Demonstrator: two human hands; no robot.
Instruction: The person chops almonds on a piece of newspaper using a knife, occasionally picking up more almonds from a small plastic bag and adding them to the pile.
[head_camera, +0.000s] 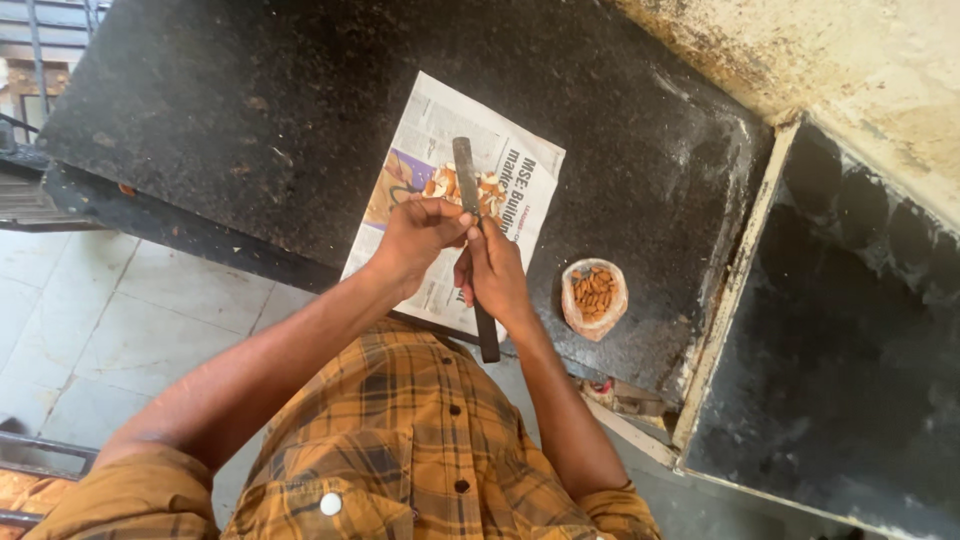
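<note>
My right hand (497, 275) grips a long dark knife (466, 172), whose blade points away from me over a sheet of newspaper (520, 170). My left hand (418, 235) pinches something small against the blade; the item itself is hidden by my fingers. Under the hands, a small pile of cut almond pieces (442, 184) lies on the newspaper.
A small open bag of whole almonds (594, 293) sits on the black stone counter (250, 90) to the right of the paper. A dark sunken basin (840, 330) lies at far right. The counter's front edge drops to a tiled floor (90, 310) on the left.
</note>
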